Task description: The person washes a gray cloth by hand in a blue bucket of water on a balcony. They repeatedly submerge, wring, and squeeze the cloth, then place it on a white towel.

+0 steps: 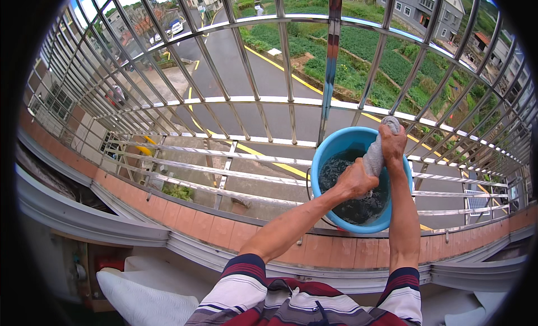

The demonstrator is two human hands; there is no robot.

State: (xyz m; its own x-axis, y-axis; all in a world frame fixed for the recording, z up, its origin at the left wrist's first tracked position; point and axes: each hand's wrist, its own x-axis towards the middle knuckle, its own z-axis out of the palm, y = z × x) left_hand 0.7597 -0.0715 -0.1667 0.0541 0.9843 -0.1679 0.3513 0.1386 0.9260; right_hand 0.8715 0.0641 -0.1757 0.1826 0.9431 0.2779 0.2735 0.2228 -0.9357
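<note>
A twisted grey cloth (pixel 373 158) is stretched between my two hands above a light-blue plastic bucket (pixel 323 156). My left hand (pixel 358 179) grips its lower end, over the dark, rippled water (pixel 357 210) inside. Higher up and to the right, my right hand (pixel 393 143) is closed round the upper part, and a rolled end of the cloth sticks out above the fist. The bucket stands at the outer side of the tiled window ledge, against the metal bars. Its wire handle hangs down at the left side.
A stainless-steel window cage (pixel 256 100) surrounds the bucket on the far side, with spaced bars below. Nearer me run a reddish tiled ledge (pixel 218 229) and a sliding-window track (pixel 197 252). White fabric (pixel 143 290) lies at lower left. A road and garden plots lie far below.
</note>
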